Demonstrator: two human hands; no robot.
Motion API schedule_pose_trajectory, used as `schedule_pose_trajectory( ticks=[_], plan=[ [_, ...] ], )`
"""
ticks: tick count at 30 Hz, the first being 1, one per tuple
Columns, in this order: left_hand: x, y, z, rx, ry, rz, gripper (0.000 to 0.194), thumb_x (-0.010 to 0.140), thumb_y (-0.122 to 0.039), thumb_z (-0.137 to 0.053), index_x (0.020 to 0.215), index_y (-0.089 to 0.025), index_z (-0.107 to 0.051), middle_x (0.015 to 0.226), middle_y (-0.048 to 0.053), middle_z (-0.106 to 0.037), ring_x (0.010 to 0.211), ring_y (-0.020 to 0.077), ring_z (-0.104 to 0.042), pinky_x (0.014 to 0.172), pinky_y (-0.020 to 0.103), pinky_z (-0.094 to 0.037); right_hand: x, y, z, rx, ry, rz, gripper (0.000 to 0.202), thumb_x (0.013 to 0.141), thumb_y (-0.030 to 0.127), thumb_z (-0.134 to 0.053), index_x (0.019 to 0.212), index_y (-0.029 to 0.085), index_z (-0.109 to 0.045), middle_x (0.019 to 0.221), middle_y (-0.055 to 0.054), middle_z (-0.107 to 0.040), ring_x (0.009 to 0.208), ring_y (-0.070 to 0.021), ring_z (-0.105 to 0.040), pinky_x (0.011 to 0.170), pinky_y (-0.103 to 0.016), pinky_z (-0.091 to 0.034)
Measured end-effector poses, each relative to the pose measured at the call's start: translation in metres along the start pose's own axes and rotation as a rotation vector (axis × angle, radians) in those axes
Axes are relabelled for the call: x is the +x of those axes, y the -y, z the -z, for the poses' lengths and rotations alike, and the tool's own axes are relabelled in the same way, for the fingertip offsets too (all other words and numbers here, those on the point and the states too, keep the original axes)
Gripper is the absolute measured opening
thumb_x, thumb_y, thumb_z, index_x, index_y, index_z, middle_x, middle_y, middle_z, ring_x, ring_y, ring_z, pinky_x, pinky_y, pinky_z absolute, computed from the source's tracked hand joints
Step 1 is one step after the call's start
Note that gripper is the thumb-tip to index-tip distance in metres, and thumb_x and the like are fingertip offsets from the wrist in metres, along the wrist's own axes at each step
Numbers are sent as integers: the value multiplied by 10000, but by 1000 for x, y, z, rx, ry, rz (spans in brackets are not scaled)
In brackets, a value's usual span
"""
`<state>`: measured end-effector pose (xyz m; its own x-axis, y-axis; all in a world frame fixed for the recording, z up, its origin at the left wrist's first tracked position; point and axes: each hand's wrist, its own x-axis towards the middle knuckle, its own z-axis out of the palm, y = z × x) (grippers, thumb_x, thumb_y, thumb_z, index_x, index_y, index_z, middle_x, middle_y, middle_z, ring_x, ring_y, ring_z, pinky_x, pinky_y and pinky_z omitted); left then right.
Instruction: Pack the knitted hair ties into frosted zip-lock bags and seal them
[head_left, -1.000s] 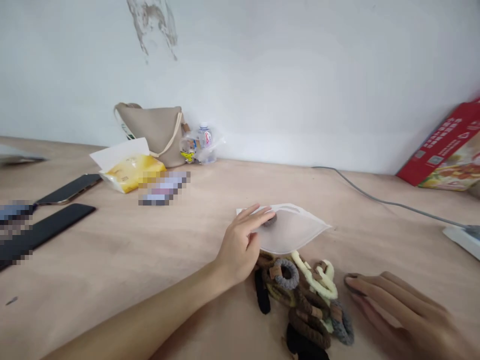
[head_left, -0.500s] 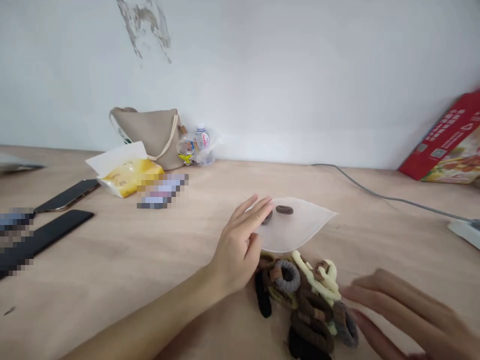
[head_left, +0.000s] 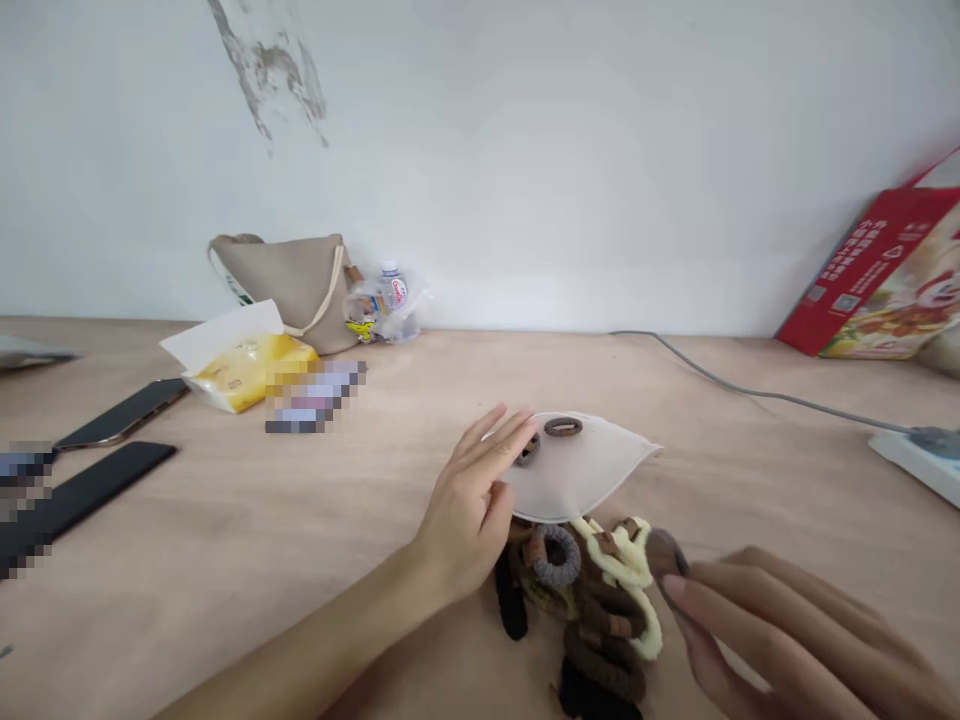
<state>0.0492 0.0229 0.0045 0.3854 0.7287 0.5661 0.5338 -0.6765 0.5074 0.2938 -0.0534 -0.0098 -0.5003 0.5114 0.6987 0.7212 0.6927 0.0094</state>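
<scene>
My left hand lies with fingers outstretched on the left part of a translucent white pouch. A brown hair tie and a grey-brown hair tie are on or inside the pouch; I cannot tell which. Below it is a heap of hair ties: a grey one, cream ones, dark brown ones and black ones. To the right of the heap, my right hand pinches a grey-brown hair tie, slightly blurred, between thumb and fingers.
At the back left stand a beige bag, a plastic bottle and a yellow tissue pack. Phones lie at the left. A grey cable runs to a white power strip, with a red box behind.
My right hand has taken a grey-brown hair tie from the right edge of the heap and raised it a little. My left hand stays on the pouch. The view has shifted slightly.
</scene>
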Motion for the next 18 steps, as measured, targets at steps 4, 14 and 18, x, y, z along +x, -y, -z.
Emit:
schedule_pose_trajectory(
  ticks=[4,14,18],
  plan=[
    [-1,0,2,11,13,-5,606,776,-8,-340,1345,-165,-477,1383,38,-504,1364,215,-322,1126,432,-309,42,-7,-5,35,83,86,300,875,119,-482,1152,192,-570,1021,-81,-669,830,-211,-641,699,-332,-532],
    [-1,-2,1,-14,22,20,635,770,9,-330,1352,-201,-469,1385,19,-502,1363,218,-327,1125,447,-310,3,-18,-25,129,223,40,235,915,139,-426,1089,189,-576,891,-54,-678,694,-159,-638,567,-255,-502],
    [-2,-2,1,-5,22,20,637,772,12,-328,1354,-208,-466,1384,8,-503,1365,211,-322,1127,441,-310,3,-21,-32,143,282,39,249,913,120,-399,1063,200,-581,870,-44,-669,702,-160,-640,591,-257,-506]
  ],
)
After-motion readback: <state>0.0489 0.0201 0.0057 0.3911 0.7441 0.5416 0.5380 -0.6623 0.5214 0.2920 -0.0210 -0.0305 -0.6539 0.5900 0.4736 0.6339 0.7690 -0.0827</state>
